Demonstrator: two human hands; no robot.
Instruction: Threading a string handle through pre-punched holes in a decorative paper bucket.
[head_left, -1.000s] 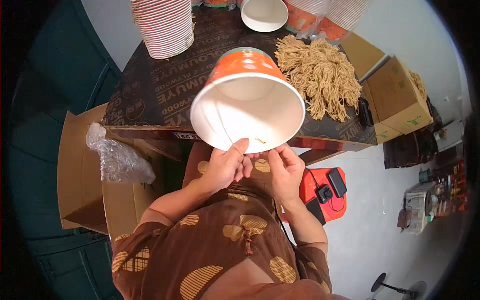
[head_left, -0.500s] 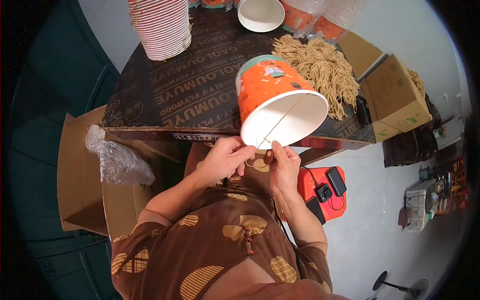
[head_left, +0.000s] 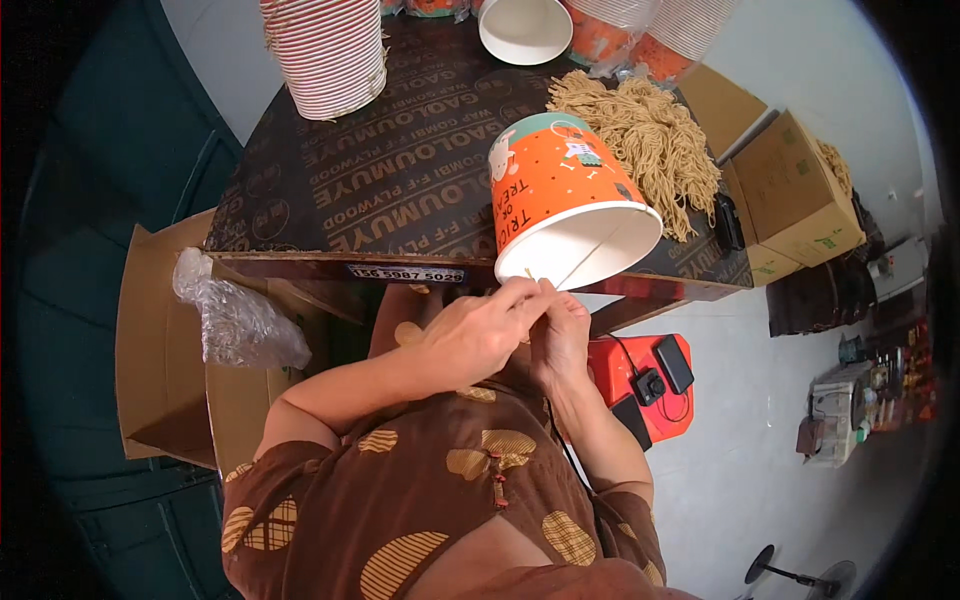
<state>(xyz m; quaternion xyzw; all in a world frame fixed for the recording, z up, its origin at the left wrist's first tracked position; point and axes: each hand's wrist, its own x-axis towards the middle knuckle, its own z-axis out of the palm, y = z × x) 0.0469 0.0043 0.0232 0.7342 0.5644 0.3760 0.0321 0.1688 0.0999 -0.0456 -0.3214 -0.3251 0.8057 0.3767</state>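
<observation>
An orange paper bucket (head_left: pixel 540 190) with a green base band lies tilted at the table's near edge, its white open mouth toward me. A thin tan cord (head_left: pixel 592 252) stretches across that mouth to the near rim. My left hand (head_left: pixel 478 335) is closed in a pinch at this rim, its fingertips on the cord. Close against it, my right hand (head_left: pixel 562 345) is closed too, thumb and fingers on the cord's end. The fingertips overlap, so the cord between them is mostly hidden.
A tall stack of paper buckets (head_left: pixel 325 62) stands at the back left. Behind are a single white-lined bucket (head_left: pixel 524 32) and wrapped stacks. A heap of tan cords (head_left: pixel 655 140) lies right on the dark table (head_left: pixel 400 150). Cardboard boxes (head_left: pixel 800 190) and a red stool (head_left: pixel 650 400) are at right.
My left hand has moved right and over toward my right hand, so their fingertips now meet. The bucket has turned and shifted slightly right, showing more of its printed side.
</observation>
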